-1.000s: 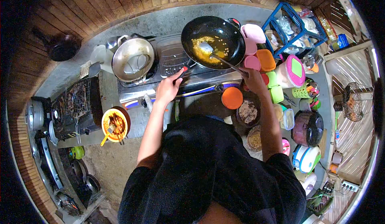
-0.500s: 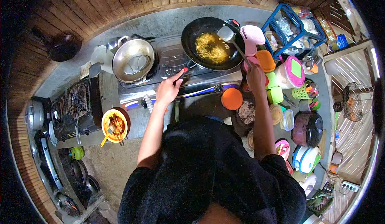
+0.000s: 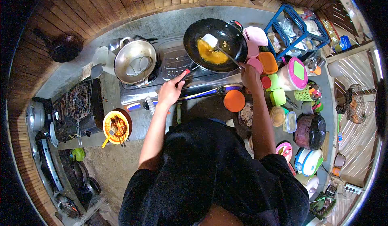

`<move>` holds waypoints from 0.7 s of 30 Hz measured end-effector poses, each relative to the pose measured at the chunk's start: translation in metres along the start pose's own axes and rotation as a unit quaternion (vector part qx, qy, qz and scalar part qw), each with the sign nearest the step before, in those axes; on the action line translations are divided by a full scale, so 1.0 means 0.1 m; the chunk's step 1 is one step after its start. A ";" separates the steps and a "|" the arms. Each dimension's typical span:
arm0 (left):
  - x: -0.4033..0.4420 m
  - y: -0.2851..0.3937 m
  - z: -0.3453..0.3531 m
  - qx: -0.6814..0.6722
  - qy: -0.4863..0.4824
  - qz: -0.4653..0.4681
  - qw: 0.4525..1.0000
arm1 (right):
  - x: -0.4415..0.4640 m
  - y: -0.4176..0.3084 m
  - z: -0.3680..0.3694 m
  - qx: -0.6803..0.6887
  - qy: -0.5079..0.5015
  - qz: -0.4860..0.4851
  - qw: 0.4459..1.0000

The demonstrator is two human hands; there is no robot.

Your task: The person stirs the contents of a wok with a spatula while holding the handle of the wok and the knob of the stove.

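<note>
While the left hand (image 3: pixel 170 91) grips a black wok (image 3: pixel 223 31) by its handle (image 3: pixel 187 71), right hand (image 3: pixel 251 78) clasping a spatula (image 3: pixel 211 41), wok on the far side of both

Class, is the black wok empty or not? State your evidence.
Not empty: the wok holds yellow food, and the spatula reaches inside.

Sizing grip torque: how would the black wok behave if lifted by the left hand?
The black wok probably feels front-heavy: its wide body extends well past the handle in the left hand. The yellow food may slide when tilted, as the inside looks glossy and curved.
</note>
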State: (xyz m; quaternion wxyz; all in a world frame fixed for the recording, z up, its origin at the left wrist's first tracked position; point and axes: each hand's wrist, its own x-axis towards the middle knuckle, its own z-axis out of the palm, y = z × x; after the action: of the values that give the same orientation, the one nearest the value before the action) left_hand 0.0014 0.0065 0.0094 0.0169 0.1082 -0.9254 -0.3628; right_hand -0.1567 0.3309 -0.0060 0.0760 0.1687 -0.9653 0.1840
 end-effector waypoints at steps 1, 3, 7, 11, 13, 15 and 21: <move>0.01 -0.01 0.01 -0.003 0.000 0.000 1.000 | -0.02 -0.07 -0.09 0.000 -0.001 0.000 1.000; 0.00 -0.01 0.01 -0.005 -0.002 0.000 1.000 | -0.12 -0.18 -0.27 0.076 -0.043 -0.014 0.996; 0.00 -0.04 0.02 -0.014 0.014 0.014 1.000 | -0.28 -0.02 -0.34 0.031 -0.102 0.054 0.993; 0.00 0.00 0.01 -0.007 0.013 0.011 1.000 | -0.44 -0.08 -0.87 0.035 -0.056 -0.006 0.998; 0.00 -0.02 0.02 -0.009 0.024 0.026 0.999 | -0.48 -0.06 -0.99 0.003 -0.049 -0.007 0.999; 0.00 -0.02 0.03 -0.024 0.011 0.005 1.000 | -0.47 0.00 -1.04 -0.014 -0.015 0.044 0.999; 0.00 -0.02 0.02 -0.004 0.014 0.001 1.000 | -0.35 0.19 -0.88 -0.115 0.018 0.070 0.991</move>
State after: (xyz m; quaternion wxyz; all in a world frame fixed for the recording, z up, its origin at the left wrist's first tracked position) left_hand 0.0010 0.0066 0.0066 0.0310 0.1121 -0.9237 -0.3652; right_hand -0.1236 0.3910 0.0613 0.0995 0.0875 -0.9879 0.0801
